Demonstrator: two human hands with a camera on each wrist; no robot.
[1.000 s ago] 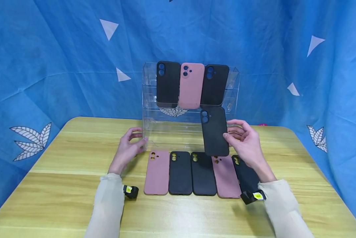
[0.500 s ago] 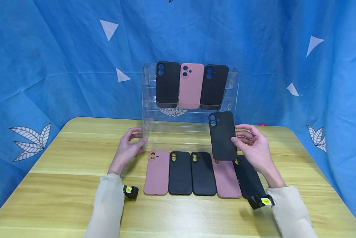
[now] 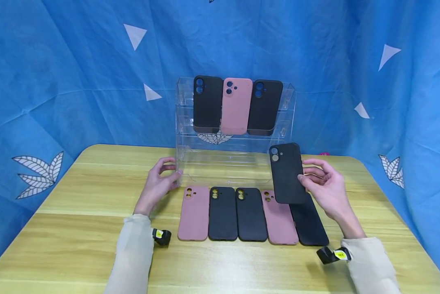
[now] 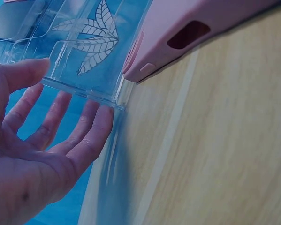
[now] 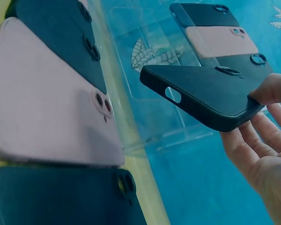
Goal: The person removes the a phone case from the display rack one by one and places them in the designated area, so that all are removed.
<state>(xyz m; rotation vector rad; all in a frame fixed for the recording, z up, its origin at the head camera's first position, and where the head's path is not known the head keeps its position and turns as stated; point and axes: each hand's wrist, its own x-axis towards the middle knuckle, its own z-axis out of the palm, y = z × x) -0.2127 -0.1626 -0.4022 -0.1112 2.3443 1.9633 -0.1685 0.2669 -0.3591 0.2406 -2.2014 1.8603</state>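
Right hand [image 3: 324, 185] had the black phone case [image 3: 287, 173] pinched by one edge, up off the table [image 3: 76, 245] near the clear stand [image 3: 223, 167]'s lower right. Left hand [image 3: 159, 181] gripped the stand's left side. Imo an edge pinch plus a braced stand was the way to go. Its upper tier held a pink case [image 3: 236, 106] between two black ones.

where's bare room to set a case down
Bare table lies between the sleeves, nearer than the phone case row, and left of the left hand. The clear acrylic rack has bare lower tiers. Crowded: the row, its right end partly hidden by the black phone case in the right hand, and the rack's top tier, with three cases.
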